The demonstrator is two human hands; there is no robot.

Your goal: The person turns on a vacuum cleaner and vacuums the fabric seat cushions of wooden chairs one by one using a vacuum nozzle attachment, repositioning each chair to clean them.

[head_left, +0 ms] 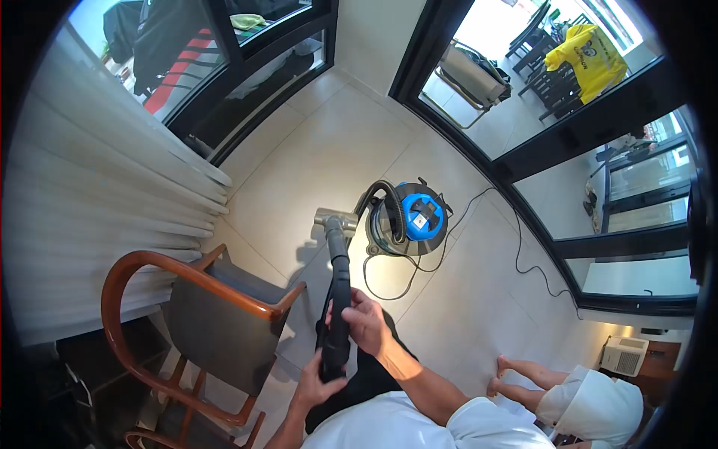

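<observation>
One black tubular vacuum wand with silver-grey T-shaped nozzle, over pale tiled floor: left hand, fingers wrapped round its near end; right hand, fingers closed about its middle. One round blue-and-black canister vacuum, on floor: its loose, looped black cord could trip anyone stepping through. Lettering: yellow garment's dark print and canister's white label, neither surely readable.

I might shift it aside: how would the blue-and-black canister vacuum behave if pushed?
The canister vacuum would probably glide easily, since the tile floor looks smooth. Its broad, round body suggests it should resist tipping. The looped power cord might trail or snag.
</observation>
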